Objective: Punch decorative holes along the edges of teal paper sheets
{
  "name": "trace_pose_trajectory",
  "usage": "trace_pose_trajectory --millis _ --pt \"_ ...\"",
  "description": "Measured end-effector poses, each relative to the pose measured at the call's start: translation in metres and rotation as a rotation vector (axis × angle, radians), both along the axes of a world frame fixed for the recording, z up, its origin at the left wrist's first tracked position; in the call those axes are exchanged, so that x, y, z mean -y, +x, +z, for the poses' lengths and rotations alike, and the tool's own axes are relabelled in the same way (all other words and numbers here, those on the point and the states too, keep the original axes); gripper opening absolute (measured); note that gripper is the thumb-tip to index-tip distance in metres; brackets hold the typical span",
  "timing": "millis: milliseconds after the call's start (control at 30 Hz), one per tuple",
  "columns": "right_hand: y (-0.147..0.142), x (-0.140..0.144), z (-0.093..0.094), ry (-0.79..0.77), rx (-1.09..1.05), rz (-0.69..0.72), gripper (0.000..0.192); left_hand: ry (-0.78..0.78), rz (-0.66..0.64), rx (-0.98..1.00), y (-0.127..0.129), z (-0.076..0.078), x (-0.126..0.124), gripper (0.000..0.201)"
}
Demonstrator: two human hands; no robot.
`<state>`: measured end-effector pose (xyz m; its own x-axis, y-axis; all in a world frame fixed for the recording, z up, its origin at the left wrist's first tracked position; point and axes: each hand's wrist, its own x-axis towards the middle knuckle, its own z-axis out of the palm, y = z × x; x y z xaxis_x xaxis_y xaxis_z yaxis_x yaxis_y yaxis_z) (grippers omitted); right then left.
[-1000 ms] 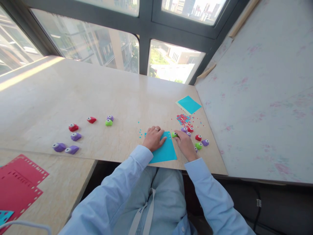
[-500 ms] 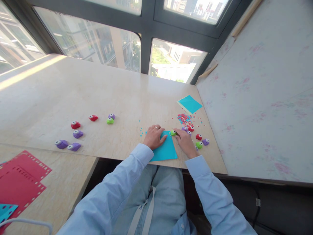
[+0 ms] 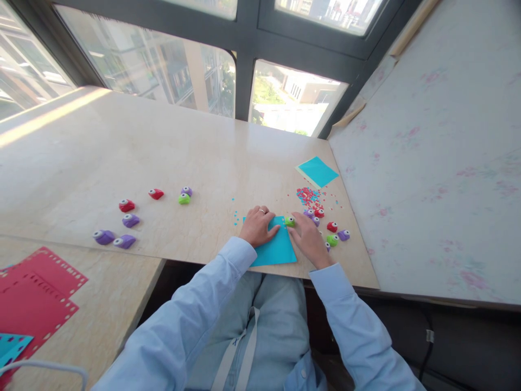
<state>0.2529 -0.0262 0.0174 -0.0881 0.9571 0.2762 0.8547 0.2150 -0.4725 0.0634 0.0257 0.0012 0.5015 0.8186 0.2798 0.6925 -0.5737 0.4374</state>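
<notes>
My left hand (image 3: 258, 226) lies flat on a blue sheet of paper (image 3: 273, 251), fingers stretched out, a ring on one finger. At the sheet's upper right corner sits a small green craft punch (image 3: 290, 221). My right hand (image 3: 308, 237) is just to its right, thumb and forefinger apart around the punch's near end; whether a fingertip touches it I cannot tell. Small holes show along the sheet's top edge near that corner. Beyond my right hand stand several more punches, among them a red punch (image 3: 332, 227) and a purple punch (image 3: 344, 235).
Red and blue paper bits (image 3: 308, 196) lie in a heap below another blue sheet (image 3: 319, 171). Several punches, including a purple punch (image 3: 103, 237), stand at the left. Red punched sheets (image 3: 35, 309) lie on the lower left surface. A papered wall (image 3: 427, 163) bounds the right side.
My right thumb and forefinger have spread apart and loosened from the green punch, which stays at the sheet's corner. My left hand keeps its place on the paper.
</notes>
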Motion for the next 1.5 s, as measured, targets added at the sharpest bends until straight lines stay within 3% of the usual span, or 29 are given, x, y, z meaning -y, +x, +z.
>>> trace_pose_trajectory --millis 167,333,633,767,933,1367,1500 --pt "-0.020 0.027 0.004 -0.066 -0.196 -0.251 0.046 0.000 0.008 0.018 0.000 -0.001 0.000 0.033" --pt "-0.038 0.047 0.003 -0.173 -0.458 -0.301 0.056 -0.001 0.031 0.036 0.001 0.000 0.001 0.030" --pt "-0.038 0.046 0.002 -0.288 -0.873 -0.474 0.061 0.006 0.048 0.028 0.000 -0.002 0.001 0.028" --pt "-0.034 0.040 0.002 -0.335 -0.974 -0.431 0.056 0.000 0.049 0.029 -0.001 -0.001 0.002 0.027" --pt "-0.033 0.035 0.000 -0.344 -0.897 -0.331 0.046 -0.006 0.070 0.029 -0.002 0.001 0.002 0.029" --pt "-0.025 0.044 0.000 -0.368 -0.932 -0.253 0.049 -0.035 -0.014 0.082 -0.003 0.001 0.003 0.032" --pt "-0.023 0.043 -0.001 -0.380 -0.906 -0.217 0.048 -0.063 0.016 0.157 -0.004 0.000 0.001 0.029"
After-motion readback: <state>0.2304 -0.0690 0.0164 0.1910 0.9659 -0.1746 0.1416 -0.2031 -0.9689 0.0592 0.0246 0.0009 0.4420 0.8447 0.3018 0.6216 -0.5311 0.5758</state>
